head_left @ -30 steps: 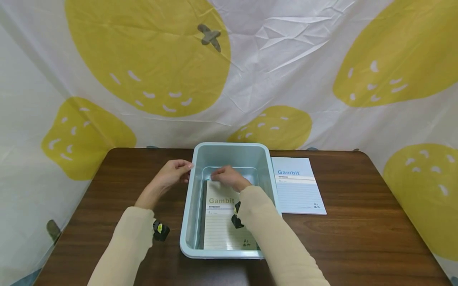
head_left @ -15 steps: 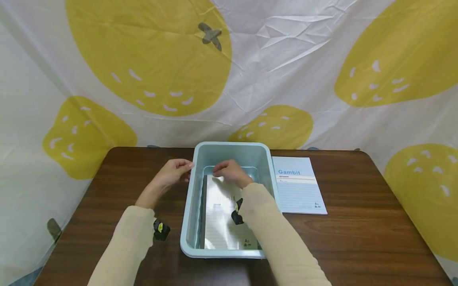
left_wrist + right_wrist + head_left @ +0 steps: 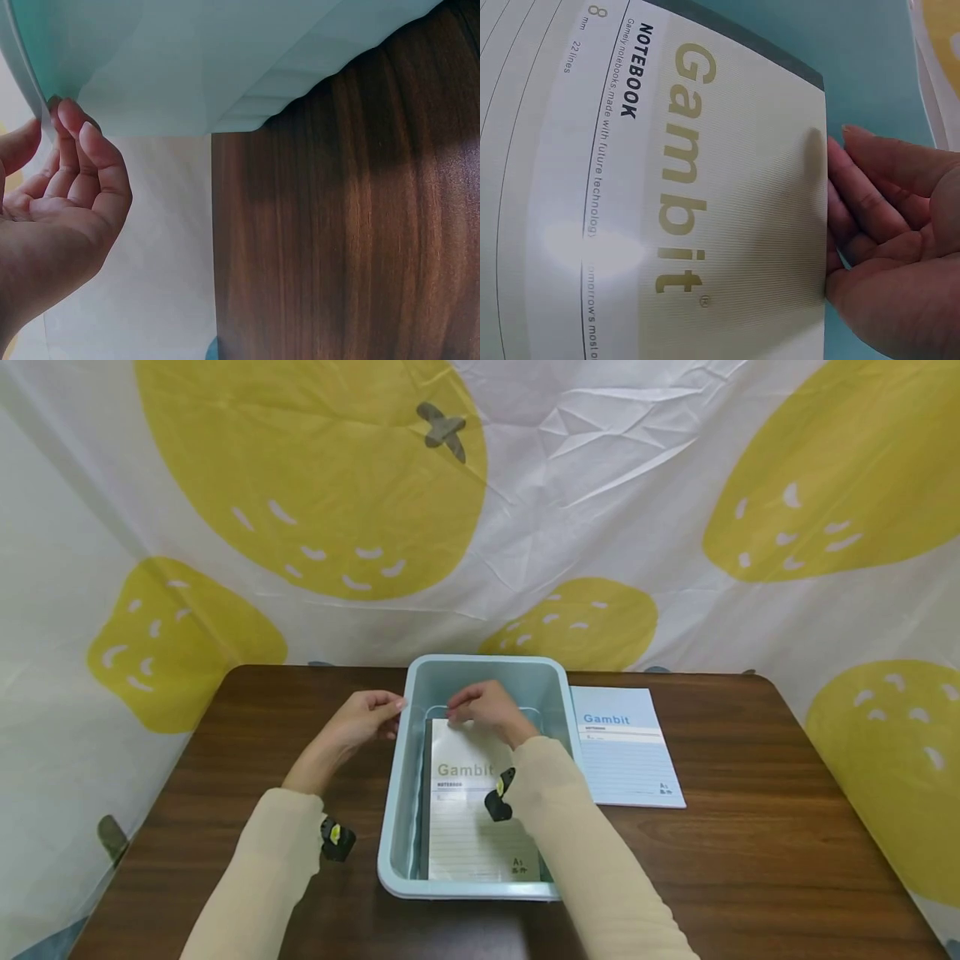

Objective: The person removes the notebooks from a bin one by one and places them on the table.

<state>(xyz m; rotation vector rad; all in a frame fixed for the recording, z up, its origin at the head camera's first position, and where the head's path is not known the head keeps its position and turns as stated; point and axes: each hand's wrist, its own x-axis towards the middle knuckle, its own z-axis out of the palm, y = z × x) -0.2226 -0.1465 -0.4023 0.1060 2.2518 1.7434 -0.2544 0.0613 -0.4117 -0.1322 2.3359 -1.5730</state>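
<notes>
A notebook [image 3: 480, 827] with a cream cover and gold "Gambit" lettering lies in a light blue plastic bin [image 3: 400, 777]. Its far edge is tilted up. My right hand [image 3: 491, 706] is inside the bin at that edge. In the right wrist view, the right hand's fingers [image 3: 866, 195] reach behind the cover and their tips are hidden; the uppermost digit stays off the cover. On the bin's left side, my left hand [image 3: 363, 722] pinches the rim between thumb and fingers. The left wrist view shows the left fingers [image 3: 94, 154] against the outer wall.
Right of the bin, a second notebook [image 3: 626, 752] with a pale blue cover lies on the dark wooden table [image 3: 750, 843]. Close behind the table hangs a white cloth [image 3: 525, 510] with yellow fruit prints.
The cream notebook's far edge has risen, and my right hand has moved up and slightly away with it. The left hand keeps its place on the bin's rim.
</notes>
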